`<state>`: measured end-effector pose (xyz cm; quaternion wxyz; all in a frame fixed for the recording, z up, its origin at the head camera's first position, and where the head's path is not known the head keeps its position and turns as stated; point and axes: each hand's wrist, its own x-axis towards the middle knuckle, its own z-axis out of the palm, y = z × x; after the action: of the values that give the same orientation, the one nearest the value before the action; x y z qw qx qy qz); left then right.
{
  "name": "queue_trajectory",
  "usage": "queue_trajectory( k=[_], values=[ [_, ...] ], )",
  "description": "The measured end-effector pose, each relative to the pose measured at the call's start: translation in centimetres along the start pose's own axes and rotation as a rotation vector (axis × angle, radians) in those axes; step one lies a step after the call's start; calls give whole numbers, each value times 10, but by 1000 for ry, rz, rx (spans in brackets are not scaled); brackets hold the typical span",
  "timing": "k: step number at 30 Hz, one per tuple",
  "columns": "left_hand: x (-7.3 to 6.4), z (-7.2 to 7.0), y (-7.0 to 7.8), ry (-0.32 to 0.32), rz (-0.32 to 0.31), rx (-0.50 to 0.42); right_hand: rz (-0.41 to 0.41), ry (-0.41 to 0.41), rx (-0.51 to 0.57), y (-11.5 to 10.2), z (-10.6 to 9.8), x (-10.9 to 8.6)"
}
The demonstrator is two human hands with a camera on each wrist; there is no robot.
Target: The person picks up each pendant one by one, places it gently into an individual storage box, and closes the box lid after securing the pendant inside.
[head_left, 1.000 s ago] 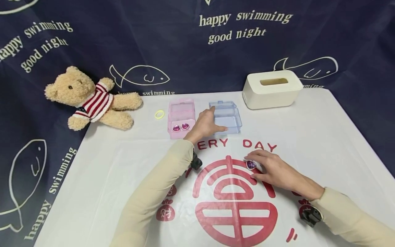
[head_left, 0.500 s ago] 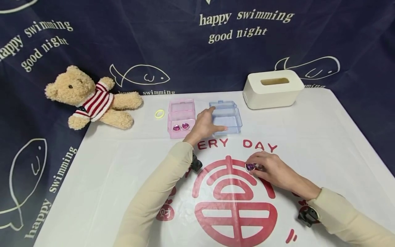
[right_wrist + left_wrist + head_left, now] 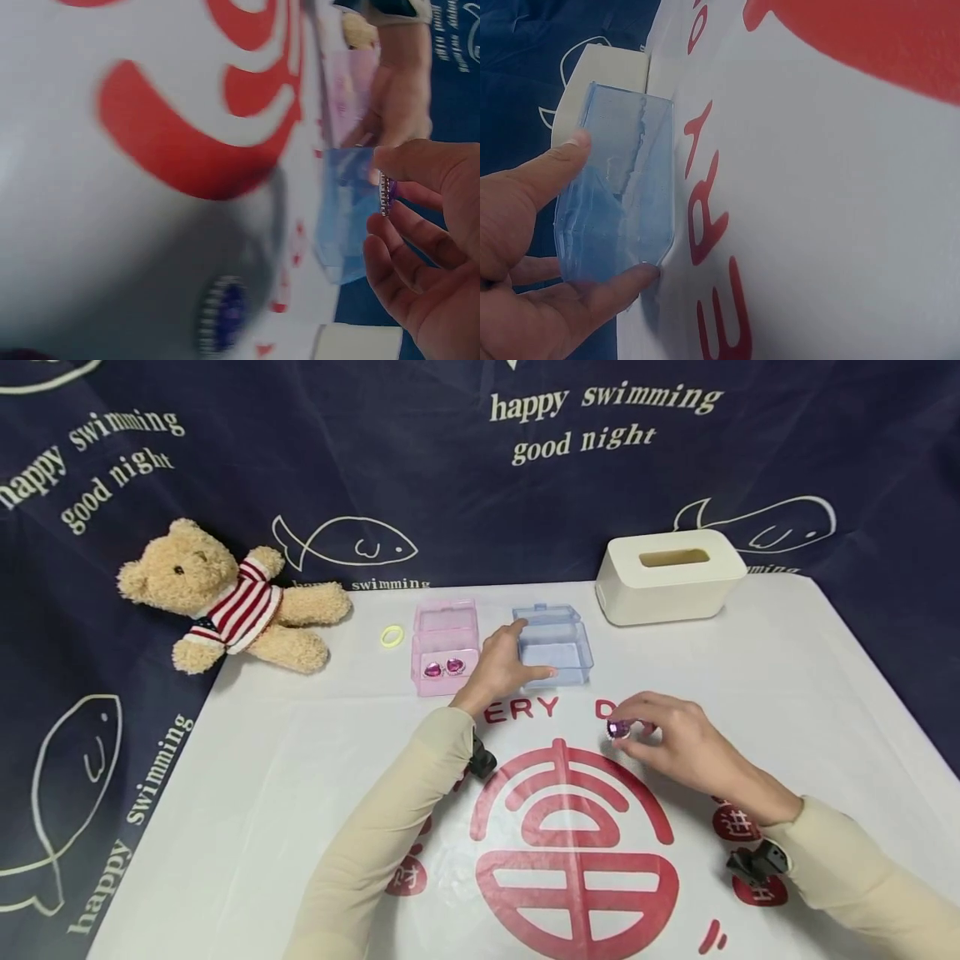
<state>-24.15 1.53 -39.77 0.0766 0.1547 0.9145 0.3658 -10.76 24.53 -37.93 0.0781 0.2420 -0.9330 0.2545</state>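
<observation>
My left hand grips the left end of a clear blue plastic box, whose lid stands open at the back. Thumb and fingers spread across that end in the left wrist view. My right hand pinches a purple gem edged with small clear stones, above the table and to the front right of the box. A second purple gem lies blurred on the table in the right wrist view. Two more purple gems sit in an open pink plastic box to the left.
A yellow ring lies left of the pink box. A teddy bear in a striped shirt leans at the back left. At the back right stands a cream tissue box. Behind the white table hangs a dark blue cloth.
My right hand has closed its fingers on the purple gem and lifted it, moving forward toward the blue box. The left hand stays at the blue box.
</observation>
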Motion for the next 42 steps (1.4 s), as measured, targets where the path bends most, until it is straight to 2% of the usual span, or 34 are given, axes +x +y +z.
queue_trajectory(
  k=[5, 10, 20, 25, 29, 36, 42],
  values=[
    [-1, 0, 1, 4, 4, -3, -29, 134, -8, 2, -5, 16],
    [-1, 1, 0, 14, 2, 1, -28, 164, 12, 4, -5, 32],
    [0, 0, 3, 13, -7, 5, -15, 147, 16, 14, -7, 68],
    [0, 0, 2, 22, -21, 3, 7, 136, 23, 17, -1, 83],
    [0, 0, 1, 17, -34, 7, -12, 117, 46, 20, 5, 96],
    [0, 0, 1, 6, -57, -1, 7, 49, 76, 23, 17, 120],
    [1, 1, 2, 1, -59, -8, -44, -42, 72, 26, 25, 136]
  ],
)
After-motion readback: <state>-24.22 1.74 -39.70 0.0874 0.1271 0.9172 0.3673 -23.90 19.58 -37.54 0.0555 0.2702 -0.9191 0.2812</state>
